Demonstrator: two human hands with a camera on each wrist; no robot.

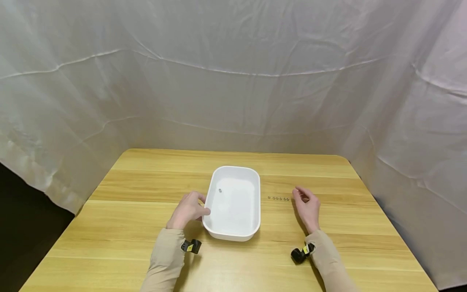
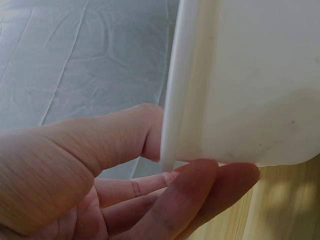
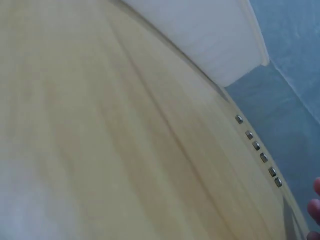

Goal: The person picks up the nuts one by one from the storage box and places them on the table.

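Note:
A white rectangular plastic tub [image 1: 233, 202] stands on the wooden table. My left hand [image 1: 189, 210] grips its left rim, thumb over the edge and fingers against the outer wall. In the left wrist view the thumb of the left hand [image 2: 115, 135] is hooked at the rim, fingertips pressing the wall. Small shiny metal nuts [image 3: 256, 145] lie in a row right of the tub. My right hand [image 1: 307, 207] is just past the row's right end, fingers loosely bent. Only its fingertips [image 3: 314, 210] show in the right wrist view. Small metal pieces [image 1: 220, 190] lie inside the tub.
The light wooden table [image 1: 146, 251] runs back to a pale hanging cloth [image 1: 233, 101] behind and at both sides. Each sleeved wrist wears a small black camera, the left camera [image 1: 191, 246] and the right camera [image 1: 302, 253].

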